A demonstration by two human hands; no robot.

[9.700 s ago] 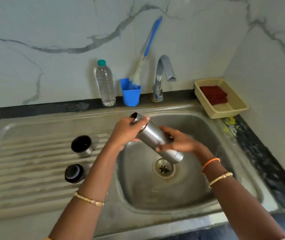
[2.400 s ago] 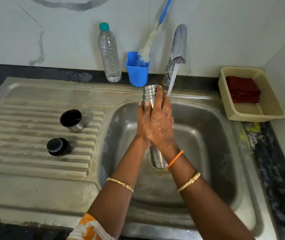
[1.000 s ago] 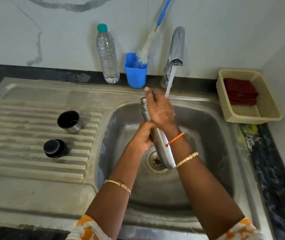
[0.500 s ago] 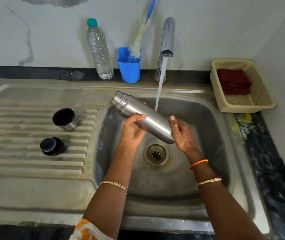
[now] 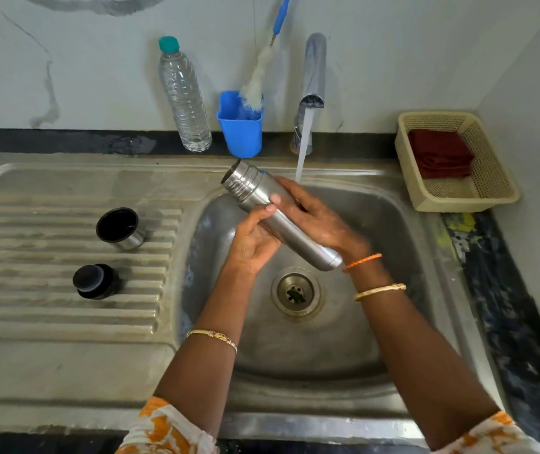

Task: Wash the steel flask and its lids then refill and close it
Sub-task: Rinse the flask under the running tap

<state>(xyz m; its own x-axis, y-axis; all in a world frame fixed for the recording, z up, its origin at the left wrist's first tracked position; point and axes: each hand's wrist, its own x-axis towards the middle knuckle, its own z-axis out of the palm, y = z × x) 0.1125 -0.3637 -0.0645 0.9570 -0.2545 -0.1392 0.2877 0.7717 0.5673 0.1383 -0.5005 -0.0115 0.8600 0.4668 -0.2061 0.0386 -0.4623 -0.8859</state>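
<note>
Steel everywhere: one steel flask [image 5: 273, 214] lies tilted over the sink basin [image 5: 393, 290], its open threaded mouth toward ten o'clock, its base toward four o'clock above the one drain [image 5: 296, 291]. Two hands work it. The left hand [image 5: 252, 244] cups the flask from below, fingers curled up round its middle. The right hand [image 5: 321, 221] lies over the top of the body, fingers wrapped across it toward the neck. One tap [image 5: 311, 93] at twelve o'clock runs a single stream of water [image 5: 303, 149] that falls just behind the right hand's fingers.

On the ribbed drainboard [image 5: 49, 316], at nine o'clock from the hands, stand two lids, apart from each other: one steel cup lid [image 5: 119, 228], open side up with a dark inside, and one black stopper lid [image 5: 95, 281] nearer the viewer.

Against the wall stand one clear plastic bottle [image 5: 185, 96] with a green cap and, beside it, one blue holder [image 5: 240, 126] with one bottle brush [image 5: 262, 67] in it. At two o'clock sits one cream basket [image 5: 488, 178] holding a dark red cloth [image 5: 439, 152].
</note>
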